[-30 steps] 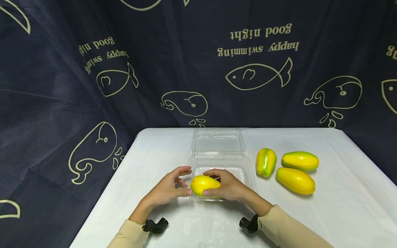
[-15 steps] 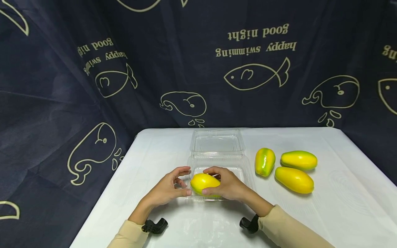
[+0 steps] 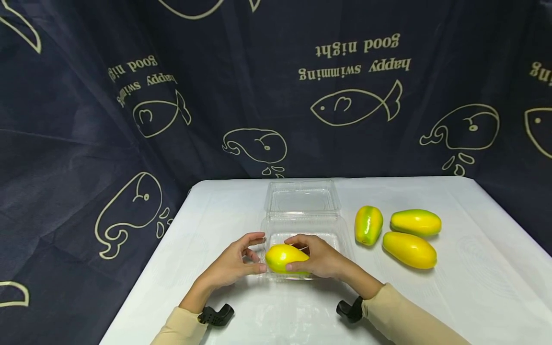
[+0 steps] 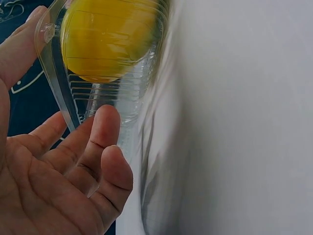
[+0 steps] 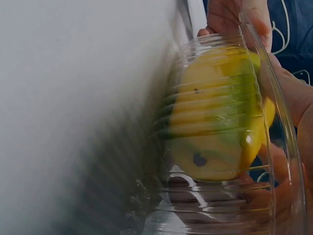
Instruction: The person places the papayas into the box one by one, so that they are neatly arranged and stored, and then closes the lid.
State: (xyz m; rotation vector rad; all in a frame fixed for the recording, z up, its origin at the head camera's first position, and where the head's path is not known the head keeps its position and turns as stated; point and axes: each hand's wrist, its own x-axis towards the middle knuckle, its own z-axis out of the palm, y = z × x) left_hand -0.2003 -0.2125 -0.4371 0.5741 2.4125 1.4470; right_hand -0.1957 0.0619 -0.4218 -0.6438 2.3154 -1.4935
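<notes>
a dark cloth [image 3: 194,52] with pale whales, fish and upside-down lettering hangs along the far side and down the left. in front of it stands the table [image 3: 276,316], covered in white, faintly creased material. on its middle lies a clear box [image 3: 345,235], its lid [image 3: 303,197] open on the far side, its hollow half near the person.

two arms in beige sleeves [image 3: 409,311] come in from the near side. the left hand [image 3: 235,258] is spread and relaxed around the box's near left corner, thumb against the rim, no fruit in its grasp; it seems to be steadying the box. the right hand [image 3: 316,258] curls thumb and fingers round a yellow fruit [image 3: 281,256], lying lengthwise left to right in the near part of the box. whether it rests fully on the bottom cannot be told.

right of the box are three more: a long fruit [image 3: 410,250] nearest, a greener fruit [image 3: 416,223] just beyond it, and a striped fruit [image 3: 369,225] to their left.

the step in hand looks like settling the first fruit into the box; the next move calls for a gentle release without tipping the thin plastic.
</notes>
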